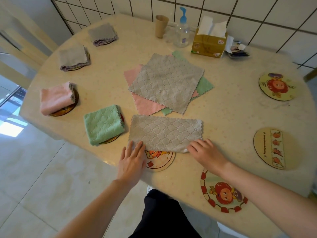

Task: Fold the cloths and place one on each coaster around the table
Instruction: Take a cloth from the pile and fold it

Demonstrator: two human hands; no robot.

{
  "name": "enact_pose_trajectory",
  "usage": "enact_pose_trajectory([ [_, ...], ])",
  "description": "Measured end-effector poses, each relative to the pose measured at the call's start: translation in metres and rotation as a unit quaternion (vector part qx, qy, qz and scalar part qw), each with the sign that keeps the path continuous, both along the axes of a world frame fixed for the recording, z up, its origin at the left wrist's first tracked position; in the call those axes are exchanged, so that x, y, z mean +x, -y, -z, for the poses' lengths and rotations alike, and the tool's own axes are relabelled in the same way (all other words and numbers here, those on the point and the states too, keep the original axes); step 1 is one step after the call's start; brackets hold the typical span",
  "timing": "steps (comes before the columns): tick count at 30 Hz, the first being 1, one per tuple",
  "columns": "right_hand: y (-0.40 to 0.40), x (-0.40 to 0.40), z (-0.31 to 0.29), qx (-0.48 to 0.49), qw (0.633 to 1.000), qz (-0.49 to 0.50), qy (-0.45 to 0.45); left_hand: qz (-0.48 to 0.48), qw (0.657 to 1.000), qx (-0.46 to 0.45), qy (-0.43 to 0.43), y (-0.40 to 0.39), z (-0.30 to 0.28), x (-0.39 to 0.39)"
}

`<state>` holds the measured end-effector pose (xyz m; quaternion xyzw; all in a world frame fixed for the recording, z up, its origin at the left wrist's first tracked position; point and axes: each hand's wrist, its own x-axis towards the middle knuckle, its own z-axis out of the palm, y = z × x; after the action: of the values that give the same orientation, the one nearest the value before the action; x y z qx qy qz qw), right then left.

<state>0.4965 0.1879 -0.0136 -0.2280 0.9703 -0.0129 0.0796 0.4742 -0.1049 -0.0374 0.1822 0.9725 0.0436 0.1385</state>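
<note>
Both forearms bare, reaching forward. Left hand (pixel 133 160) flat, fingers straight and spread, palm down. Right hand (pixel 206 152) palm down, fingers loosely bent.

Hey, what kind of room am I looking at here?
Probably a home kitchen or dining corner: a rounded table stands against a white tiled wall, with a tissue box, a pump bottle and picture coasters laid around its edge.

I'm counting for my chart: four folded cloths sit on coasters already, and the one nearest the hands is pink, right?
Not quite. The head view shows four folded cloths on coasters, but the one nearest the hands is the green cloth; the pink cloth lies farther left.
</note>
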Motion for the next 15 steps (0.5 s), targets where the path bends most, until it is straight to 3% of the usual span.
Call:
enact_pose_trajectory([
  [2, -0.001, 0.007, -0.008, -0.023, 0.999, -0.013, -0.023, -0.007, 0.999, 0.031, -0.03, -0.021, -0.002, 0.006],
  [6, 0.009, 0.036, -0.02, -0.074, 0.997, -0.022, -0.028, 0.113, 0.989, 0.092, -0.025, -0.069, -0.007, 0.031],
  [8, 0.016, 0.053, -0.022, -0.097, 0.995, -0.032, -0.023, 0.124, 0.987, 0.102, -0.017, -0.083, -0.005, 0.043],
  [11, 0.024, 0.074, -0.03, -0.135, 0.99, -0.046, 0.001, 0.113, 0.985, 0.127, -0.038, -0.084, 0.0, 0.055],
  [15, 0.025, 0.083, -0.042, -0.188, 0.975, -0.111, 0.036, 0.182, 0.974, 0.128, -0.047, -0.066, 0.005, 0.07],
])
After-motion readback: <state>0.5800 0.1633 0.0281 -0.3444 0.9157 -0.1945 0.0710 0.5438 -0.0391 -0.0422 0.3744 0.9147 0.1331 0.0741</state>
